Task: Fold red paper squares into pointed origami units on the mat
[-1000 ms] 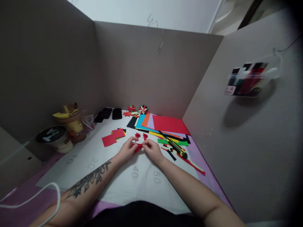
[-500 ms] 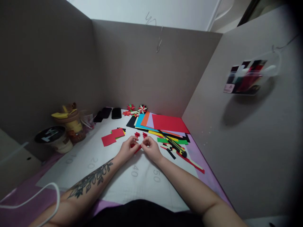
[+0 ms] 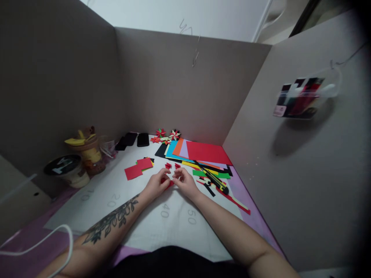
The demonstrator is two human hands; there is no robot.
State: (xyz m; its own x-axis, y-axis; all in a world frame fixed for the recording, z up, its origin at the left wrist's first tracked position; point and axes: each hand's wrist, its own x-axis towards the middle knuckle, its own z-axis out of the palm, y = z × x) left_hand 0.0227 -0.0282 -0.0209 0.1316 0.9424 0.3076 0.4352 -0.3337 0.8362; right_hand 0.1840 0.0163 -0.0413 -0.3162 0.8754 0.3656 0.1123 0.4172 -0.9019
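A small piece of red paper (image 3: 168, 184) lies between my two hands, mostly covered by the fingers. My left hand (image 3: 156, 183) is closed on its left side, thumb and index finger curved round it. From the right, my right hand (image 3: 186, 184) holds the paper's other edge between thumb and fingertips. Just beyond the fingertips lie two small folded red paper pieces, a left one (image 3: 168, 165) and a right one (image 3: 177, 166). Red paper squares (image 3: 133, 172) rest to the left, over green, yellow and black ones.
Coloured paper sheets (image 3: 207, 151) are stacked at the back right. A yellow-black utility knife (image 3: 216, 180) lies on paper strips (image 3: 210, 174). Folded paper stars (image 3: 174, 134) sit by the back wall. Tubs (image 3: 69, 172) and dark flat items (image 3: 143, 139) stand left.
The fingers have shifted slightly around the red paper, and less of it shows below my left thumb. The camera view has tilted a little. Other things on the table stay put.
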